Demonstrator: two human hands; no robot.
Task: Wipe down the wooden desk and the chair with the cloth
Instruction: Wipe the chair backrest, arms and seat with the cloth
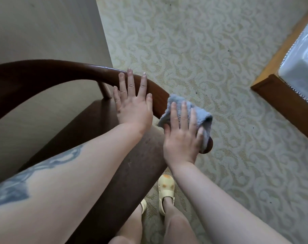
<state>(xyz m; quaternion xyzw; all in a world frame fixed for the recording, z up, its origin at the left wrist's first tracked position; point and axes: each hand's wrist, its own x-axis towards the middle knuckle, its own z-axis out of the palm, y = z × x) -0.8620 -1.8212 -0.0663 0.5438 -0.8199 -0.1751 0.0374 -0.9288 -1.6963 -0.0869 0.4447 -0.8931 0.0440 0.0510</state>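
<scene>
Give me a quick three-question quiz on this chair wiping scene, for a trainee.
1. True or false: the left hand holds the blue cloth.
2. The right hand presses the cloth against: A) the floor, B) the chair's wooden rail, C) a shoe.
3. Fill in: the left hand lies ____ on the rail, fingers straight.
Key: 1 false; 2 B; 3 flat.

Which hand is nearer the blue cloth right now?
Right. The right hand presses flat on the cloth; the left hand rests beside it on the chair rail.
</scene>
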